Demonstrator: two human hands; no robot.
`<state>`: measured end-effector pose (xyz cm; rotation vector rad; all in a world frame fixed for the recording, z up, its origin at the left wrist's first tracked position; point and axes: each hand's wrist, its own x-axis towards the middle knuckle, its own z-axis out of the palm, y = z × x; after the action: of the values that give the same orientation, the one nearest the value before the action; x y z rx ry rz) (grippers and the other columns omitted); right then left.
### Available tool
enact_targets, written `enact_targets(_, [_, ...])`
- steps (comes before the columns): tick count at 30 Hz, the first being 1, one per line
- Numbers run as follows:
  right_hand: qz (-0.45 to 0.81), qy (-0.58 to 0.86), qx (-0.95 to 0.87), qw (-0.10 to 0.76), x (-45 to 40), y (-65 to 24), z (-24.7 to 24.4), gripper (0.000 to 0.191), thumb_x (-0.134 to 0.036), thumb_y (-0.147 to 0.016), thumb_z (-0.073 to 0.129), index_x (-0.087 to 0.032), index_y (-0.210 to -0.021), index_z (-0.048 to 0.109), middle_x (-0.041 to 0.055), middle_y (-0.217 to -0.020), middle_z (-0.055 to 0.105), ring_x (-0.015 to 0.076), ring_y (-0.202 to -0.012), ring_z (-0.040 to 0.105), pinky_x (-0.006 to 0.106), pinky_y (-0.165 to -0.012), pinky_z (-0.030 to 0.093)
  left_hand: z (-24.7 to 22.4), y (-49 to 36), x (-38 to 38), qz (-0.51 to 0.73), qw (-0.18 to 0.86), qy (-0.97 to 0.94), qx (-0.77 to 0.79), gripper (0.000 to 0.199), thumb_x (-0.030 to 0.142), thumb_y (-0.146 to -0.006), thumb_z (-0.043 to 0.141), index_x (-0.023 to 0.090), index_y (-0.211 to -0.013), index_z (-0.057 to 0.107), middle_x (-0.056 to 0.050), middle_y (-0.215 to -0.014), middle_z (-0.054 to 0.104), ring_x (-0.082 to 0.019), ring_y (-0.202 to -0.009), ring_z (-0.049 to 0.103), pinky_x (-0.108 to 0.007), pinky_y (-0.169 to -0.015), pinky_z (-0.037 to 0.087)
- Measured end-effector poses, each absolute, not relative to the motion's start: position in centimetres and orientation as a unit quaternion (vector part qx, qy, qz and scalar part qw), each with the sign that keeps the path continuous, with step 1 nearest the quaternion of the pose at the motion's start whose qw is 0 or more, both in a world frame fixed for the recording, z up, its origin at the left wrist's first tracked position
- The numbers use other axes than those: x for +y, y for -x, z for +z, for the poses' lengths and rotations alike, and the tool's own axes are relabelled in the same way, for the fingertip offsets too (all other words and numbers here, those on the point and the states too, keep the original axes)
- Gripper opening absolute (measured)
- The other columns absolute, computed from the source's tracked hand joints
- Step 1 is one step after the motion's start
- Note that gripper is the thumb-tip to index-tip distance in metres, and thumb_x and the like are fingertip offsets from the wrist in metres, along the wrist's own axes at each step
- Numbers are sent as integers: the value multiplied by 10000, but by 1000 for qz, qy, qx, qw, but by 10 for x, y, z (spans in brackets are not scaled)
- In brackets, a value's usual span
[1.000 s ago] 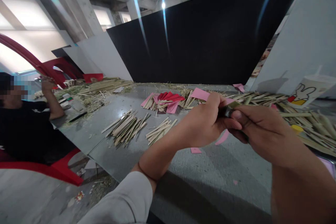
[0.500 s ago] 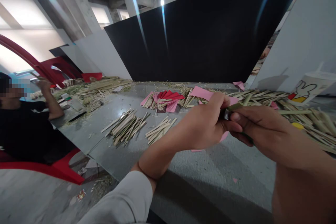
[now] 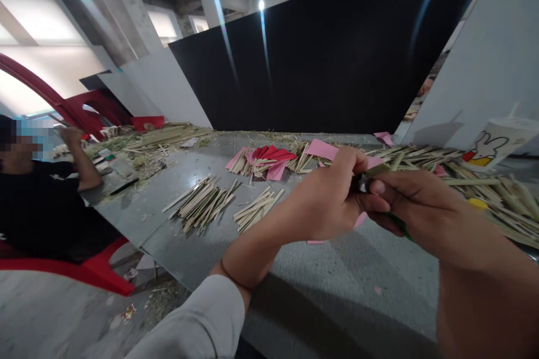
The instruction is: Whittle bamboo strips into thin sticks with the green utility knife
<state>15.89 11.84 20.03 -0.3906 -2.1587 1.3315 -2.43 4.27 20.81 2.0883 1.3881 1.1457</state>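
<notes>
My left hand (image 3: 328,196) is closed, thumb and fingers pinching a short flat green strip (image 3: 376,171) that looks like plant stem. Close against it, my right hand (image 3: 429,202) is closed too, its thumb pressed near the strip's end. A small shiny metal part (image 3: 362,182) shows between the hands; what it belongs to is hidden. Beneath my right fingers a narrow green object (image 3: 402,225) peeks out, mostly covered by the palm. Below my left wrist lies a small pile of thin split sticks (image 3: 257,208), with a larger stick pile (image 3: 201,202) to its left.
Red and pink folded paper (image 3: 272,158) lies among sticks behind my hands. More strips (image 3: 505,196) heap up at right, by a rabbit-print cup (image 3: 486,143). A black panel (image 3: 295,67) stands at the table's back. Another person (image 3: 37,196) sits at left on a red chair (image 3: 96,269).
Both hands stay almost where they were, still pressed together. More of the green object under my right hand shows now. The seated person's raised hand has shifted slightly.
</notes>
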Motion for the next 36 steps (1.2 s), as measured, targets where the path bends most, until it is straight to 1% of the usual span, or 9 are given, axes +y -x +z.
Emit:
enact_targets(5, [541, 160, -774, 288, 119, -159, 192, 581, -615, -1103, 583, -203, -702, 507, -11, -579, 448, 107, -507, 370, 248, -447, 291, 207, 25, 44, 401, 186, -739, 508, 395, 570, -1003, 659, 280, -1095, 408, -7, -937, 623, -202, -803, 604, -361, -706, 446])
enact_targets(8, [501, 180, -775, 341, 118, -158, 190, 557, -552, -1140, 546, -204, -708, 491, -10, -562, 472, 107, -506, 377, 250, -455, 284, 206, 28, 47, 406, 163, -736, 516, 395, 602, -1020, 631, 285, -1081, 405, -13, -945, 641, -217, -819, 620, -381, -706, 451])
enact_targets(10, [483, 178, -780, 357, 117, -157, 190, 570, -558, -1139, 546, -202, -698, 485, -8, -552, 474, 105, -505, 374, 250, -457, 279, 206, 30, 49, 407, 159, -739, 512, 393, 607, -1025, 624, 286, -1091, 407, -16, -948, 657, -221, -818, 637, -388, -692, 461])
enact_targets(15, [540, 172, -774, 285, 118, -157, 195, 653, -718, -1030, 646, -190, -671, 513, -10, -573, 440, 95, -503, 356, 234, -445, 276, 205, 31, 48, 378, 175, -754, 509, 436, 590, -979, 687, 292, -1152, 420, -21, -905, 673, -243, -754, 668, -401, -628, 481])
enact_targets(18, [559, 180, -762, 275, 118, -159, 197, 669, -750, -980, 695, -185, -665, 527, -17, -579, 425, 86, -490, 354, 224, -432, 266, 204, 27, 47, 356, 158, -752, 532, 453, 589, -982, 660, 285, -1228, 430, -37, -897, 680, -272, -748, 680, -417, -625, 494])
enact_targets(22, [545, 165, -768, 294, 118, -161, 198, 656, -717, -1029, 649, -187, -660, 530, -12, -545, 440, 86, -467, 344, 230, -418, 237, 204, 21, 46, 353, 139, -748, 545, 454, 603, -1005, 605, 278, -1265, 424, -61, -961, 693, -270, -764, 675, -436, -671, 528])
enact_targets(27, [506, 185, -771, 339, 118, -159, 195, 613, -636, -1094, 599, -190, -680, 526, -4, -529, 470, 91, -476, 364, 240, -434, 256, 205, 23, 48, 363, 122, -739, 555, 410, 632, -1036, 546, 277, -1194, 413, -59, -972, 679, -254, -780, 646, -436, -689, 531])
enact_targets(32, [543, 180, -768, 289, 124, -160, 190, 594, -620, -1069, 654, -190, -678, 535, -5, -558, 466, 92, -488, 387, 236, -432, 286, 204, 29, 50, 370, 132, -759, 520, 421, 601, -1010, 631, 277, -1192, 431, -65, -990, 695, -265, -823, 659, -439, -685, 541])
enact_targets(36, [558, 196, -755, 284, 127, -163, 189, 573, -610, -1056, 677, -189, -689, 545, -5, -570, 471, 93, -486, 411, 224, -423, 301, 204, 26, 51, 358, 133, -754, 534, 424, 602, -1018, 619, 276, -1230, 451, -67, -982, 695, -267, -808, 665, -442, -708, 543])
